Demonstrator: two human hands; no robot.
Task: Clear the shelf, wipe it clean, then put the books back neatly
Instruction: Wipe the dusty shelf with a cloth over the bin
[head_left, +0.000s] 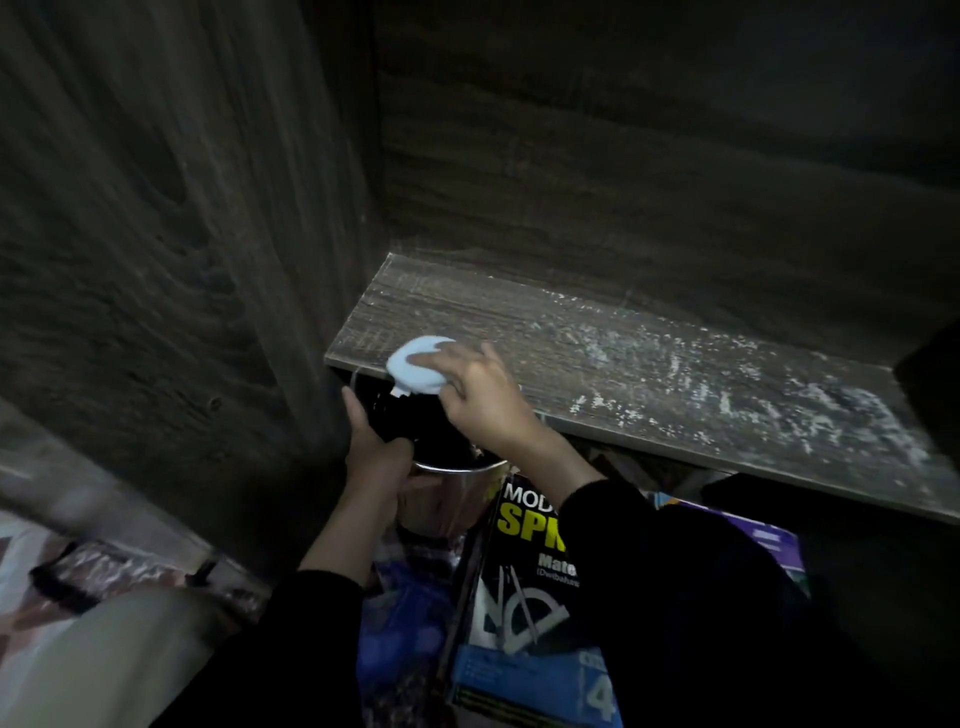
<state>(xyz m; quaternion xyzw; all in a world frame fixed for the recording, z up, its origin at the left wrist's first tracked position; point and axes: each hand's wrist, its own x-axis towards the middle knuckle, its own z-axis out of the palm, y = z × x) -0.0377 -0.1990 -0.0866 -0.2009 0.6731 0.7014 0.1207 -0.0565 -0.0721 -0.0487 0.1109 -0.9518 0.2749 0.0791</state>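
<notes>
You are at the wiping step: your right hand (483, 400) grips the cloth (415, 364) at the shelf (675, 374) front edge, your left hand (374, 452) clasps the bin (447, 499) just under that edge, and the books (524, 571) lie below the shelf, so next draw the dust on the shelf's right part toward the bin.

Dim overall. Shelf (675, 374) front catches most light, dust pale; back & top corners near black. Cloth (415, 364) brightest. Slight glare on can (447, 493) rim. Lower left blurred, edges bend; sleeves (675, 571) w/o detail.
</notes>
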